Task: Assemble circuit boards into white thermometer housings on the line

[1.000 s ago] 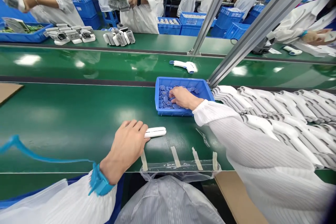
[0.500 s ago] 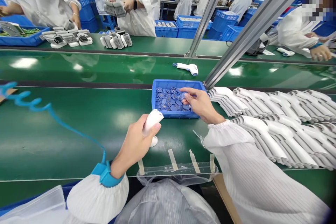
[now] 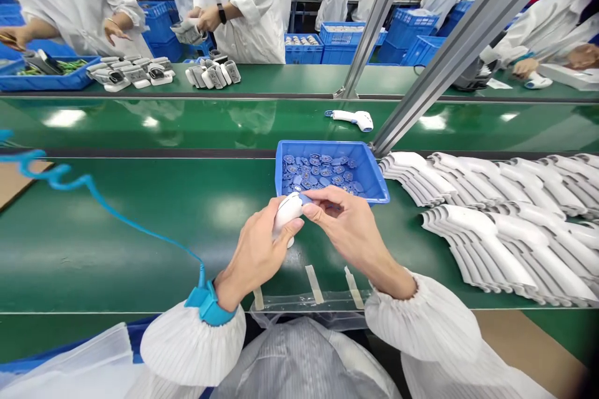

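My left hand (image 3: 262,240) is wrapped round a white plastic handle housing (image 3: 286,212), held up over the bench just in front of the blue tray (image 3: 381,190). Between the thumb and fingers of my right hand (image 3: 349,227) is a small blue plastic piece (image 3: 305,199), pressed against the upper end of the housing. Most of the housing's lower part is covered by my left fingers. Many similar blue pieces (image 3: 316,168) lie loose in the tray. A blue wrist strap (image 3: 213,304) circles my left wrist.
Rows of white curved shells (image 3: 491,243) fill the bench on the right. A white and blue handheld device (image 3: 353,118) lies on the green belt beyond the tray. Metal posts (image 3: 430,75) rise behind it. A coiled blue cord (image 3: 135,224) crosses the left side. Co-workers stand across the line.
My right hand has come out of the tray with a blue piece and moved left to the housing. My left hand has shifted slightly up and right, still holding the housing.
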A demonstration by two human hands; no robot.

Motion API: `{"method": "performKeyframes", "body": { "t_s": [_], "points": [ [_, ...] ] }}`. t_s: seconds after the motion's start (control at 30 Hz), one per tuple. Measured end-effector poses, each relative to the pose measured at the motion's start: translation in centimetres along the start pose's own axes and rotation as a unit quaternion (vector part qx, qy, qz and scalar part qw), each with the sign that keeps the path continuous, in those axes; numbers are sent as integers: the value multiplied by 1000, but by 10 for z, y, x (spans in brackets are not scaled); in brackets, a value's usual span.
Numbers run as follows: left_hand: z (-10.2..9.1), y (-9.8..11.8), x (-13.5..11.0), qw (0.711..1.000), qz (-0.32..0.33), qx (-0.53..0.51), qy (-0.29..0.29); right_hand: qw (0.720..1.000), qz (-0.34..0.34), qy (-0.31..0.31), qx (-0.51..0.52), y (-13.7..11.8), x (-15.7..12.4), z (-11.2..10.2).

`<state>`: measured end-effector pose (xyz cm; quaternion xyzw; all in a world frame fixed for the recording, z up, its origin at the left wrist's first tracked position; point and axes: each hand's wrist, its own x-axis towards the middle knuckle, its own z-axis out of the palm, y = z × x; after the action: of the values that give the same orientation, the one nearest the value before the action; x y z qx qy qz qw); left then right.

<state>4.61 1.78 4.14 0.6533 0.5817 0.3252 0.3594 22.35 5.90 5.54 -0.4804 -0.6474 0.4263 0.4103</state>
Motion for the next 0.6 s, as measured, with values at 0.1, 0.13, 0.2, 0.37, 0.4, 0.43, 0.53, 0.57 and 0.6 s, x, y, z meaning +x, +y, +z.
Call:
{"method": "performKeyframes", "body": {
  "t_s": [0.1, 0.13, 0.2, 0.37, 0.4, 0.43, 0.53, 0.57, 0.6],
  "points": [
    [-4, 0, -2, 998, 38, 22, -38, 997, -53, -45, -35, -3, -4, -2],
    [-3, -1, -2, 997, 49, 34, -49, 994, -71, -66, -51, -4, -6, -1],
    [-2, -2, -2, 993, 65, 89, -50, 987, -109, -79, -92, -2, -12, 2],
    [7, -8, -8, 968, 119, 222, -18, 987, -98, -13, -130, 16, -32, 7],
    [9, -10, -11, 968, 128, 215, -5, 989, -75, -17, -127, 18, -36, 5],
    [12, -12, -14, 971, 122, 204, 27, 991, -53, -25, -124, 19, -41, 4],
    [25, -21, -22, 964, 25, 190, 182, 989, -4, -82, -125, 16, -53, 3],
    [29, -24, -23, 952, 1, 196, 235, 985, 2, -110, -132, 14, -57, 5],
    [34, -27, -22, 940, -4, 204, 273, 981, 2, -129, -144, 12, -61, 8]
  ]
}}
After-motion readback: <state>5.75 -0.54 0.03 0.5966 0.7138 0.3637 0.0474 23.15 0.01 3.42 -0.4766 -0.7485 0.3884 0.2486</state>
